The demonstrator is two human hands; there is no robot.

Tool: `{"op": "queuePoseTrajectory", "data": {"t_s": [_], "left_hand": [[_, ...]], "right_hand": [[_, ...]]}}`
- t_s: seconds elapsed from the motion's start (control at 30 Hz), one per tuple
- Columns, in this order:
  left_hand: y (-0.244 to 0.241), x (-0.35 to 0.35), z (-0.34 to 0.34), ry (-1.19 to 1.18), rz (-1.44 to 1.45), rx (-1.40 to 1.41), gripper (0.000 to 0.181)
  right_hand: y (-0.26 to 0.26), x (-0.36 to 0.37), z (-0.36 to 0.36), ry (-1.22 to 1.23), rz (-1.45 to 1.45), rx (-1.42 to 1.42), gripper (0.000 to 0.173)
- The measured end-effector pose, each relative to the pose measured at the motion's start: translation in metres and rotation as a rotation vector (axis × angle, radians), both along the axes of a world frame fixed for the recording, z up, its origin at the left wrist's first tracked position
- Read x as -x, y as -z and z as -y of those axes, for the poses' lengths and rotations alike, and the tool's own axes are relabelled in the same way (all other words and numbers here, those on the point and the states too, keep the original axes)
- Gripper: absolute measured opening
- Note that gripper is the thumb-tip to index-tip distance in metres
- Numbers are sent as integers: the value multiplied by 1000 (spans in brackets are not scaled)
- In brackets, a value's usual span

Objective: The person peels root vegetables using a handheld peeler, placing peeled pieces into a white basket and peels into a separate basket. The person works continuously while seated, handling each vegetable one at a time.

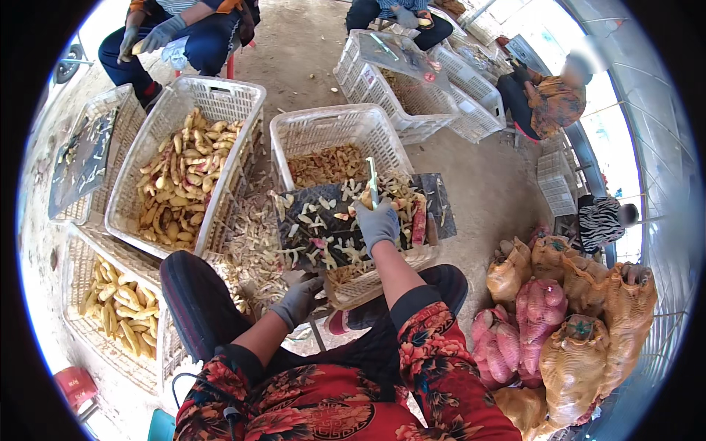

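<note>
My right hand (pixel 379 220), in a grey work glove, grips a knife (pixel 373 179) with a pale green strip pointing away from me. It is over a black board (pixel 292 220) laid across a white plastic crate (pixel 339 118). Pale root trimmings (pixel 311 220) are strewn over the board. Right of that hand lies a reddish, partly pared sweet potato (pixel 419 220). My left hand (pixel 300 300), gloved too, hangs low beside the crate's near left corner. Its fingers are curled and partly shadowed; whether they hold anything is unclear.
Yellowish sweet potatoes (pixel 187 160) fill part of a large crate (pixel 118 193) at left; a nearer crate (pixel 77 308) holds more. Peelings (pixel 256 242) cover the ground between crates. Full mesh sacks (pixel 573 353) stand at right. Several people (pixel 165 33) sit around, some gloved.
</note>
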State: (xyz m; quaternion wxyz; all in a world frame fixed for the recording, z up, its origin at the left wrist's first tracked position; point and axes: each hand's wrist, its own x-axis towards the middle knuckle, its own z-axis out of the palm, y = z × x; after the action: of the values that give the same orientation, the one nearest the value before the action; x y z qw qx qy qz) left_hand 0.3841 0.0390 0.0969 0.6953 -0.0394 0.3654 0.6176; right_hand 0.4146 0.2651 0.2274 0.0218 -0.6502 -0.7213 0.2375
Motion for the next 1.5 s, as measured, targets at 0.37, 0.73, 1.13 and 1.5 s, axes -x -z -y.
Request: {"op": "queuePoseTrajectory", "data": {"t_s": [0.37, 0.73, 1.13, 1.5], "left_hand": [[-104, 36, 27, -360, -725, 180, 32], [-148, 32, 95, -291, -90, -48, 39], [-169, 57, 137, -253, -257, -122, 45], [-162, 50, 165, -335, -141, 1, 42]], "right_hand": [[-33, -17, 66, 20, -801, 484, 27], [-8, -33, 206, -413, -869, 664, 22], [-28, -55, 219, -853, -782, 313, 32], [-11, -61, 236, -972, -772, -21, 25]]}}
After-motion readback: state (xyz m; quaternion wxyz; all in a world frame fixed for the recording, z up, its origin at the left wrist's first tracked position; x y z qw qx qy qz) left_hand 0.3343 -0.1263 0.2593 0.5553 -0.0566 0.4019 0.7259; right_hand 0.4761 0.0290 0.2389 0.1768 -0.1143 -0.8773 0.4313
